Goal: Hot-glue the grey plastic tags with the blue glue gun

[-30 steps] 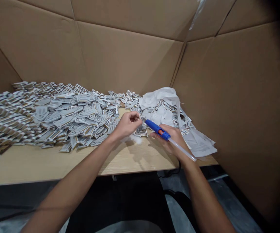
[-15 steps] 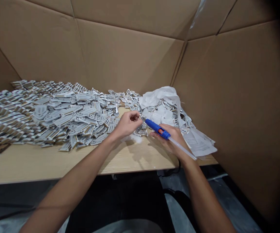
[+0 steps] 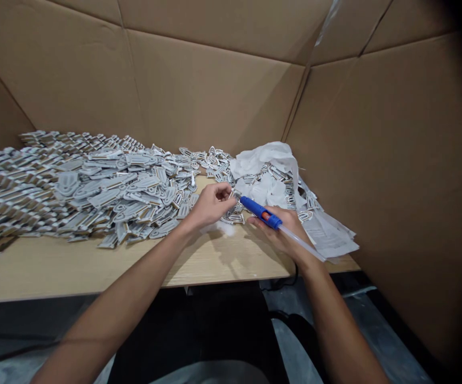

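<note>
A blue hot glue gun (image 3: 260, 212) with a clear glue stick (image 3: 301, 243) out of its back end is gripped in my right hand (image 3: 285, 229). Its nozzle points up and left, at the fingertips of my left hand (image 3: 214, 204). Those fingers pinch a small grey-and-white flat piece (image 3: 233, 194), mostly hidden by the fingers. Whether the nozzle touches it I cannot tell. Just below and behind the hands lie more such loose pieces (image 3: 236, 218), grey with white edges and slots.
A large heap of grey pieces (image 3: 130, 186) covers the table's left and middle, with neatly stacked rows (image 3: 10, 192) at far left. Crumpled white paper sheets (image 3: 327, 232) lie at right over more pieces. Cardboard walls (image 3: 215, 90) enclose the wooden table (image 3: 127, 269); a black cable (image 3: 295, 274) hangs off its front.
Almost nothing differs. Both hands, the glue gun and the small piece keep nearly the same place, with only a very slight shift of the view.
</note>
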